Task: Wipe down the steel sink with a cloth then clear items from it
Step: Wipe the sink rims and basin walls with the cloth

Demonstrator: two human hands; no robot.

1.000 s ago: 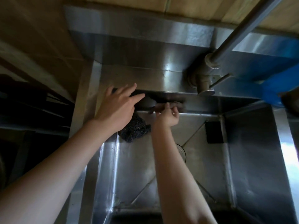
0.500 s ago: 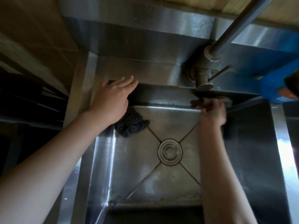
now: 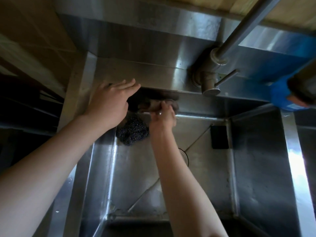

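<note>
My L hand (image 3: pixel 109 100) lies flat, fingers straight, on the sink's (image 3: pixel 256 168) back rim nr its left corner, holding nothing. R hand (image 3: pixel 162 117) has fingers curled round the cloth (image 3: pixel 168 104), pressing it vs the back wall just under the rim, left of the tap (image 3: pixel 210 79). The dark scouring pad (image 3: pixel 132 131) sits in the basin's back-left corner, just below both hands. My R forearm partly hides the drain (image 3: pixel 185 157). A black rectangular piece (image 3: pixel 219 136) sits by the back-right corner
</note>
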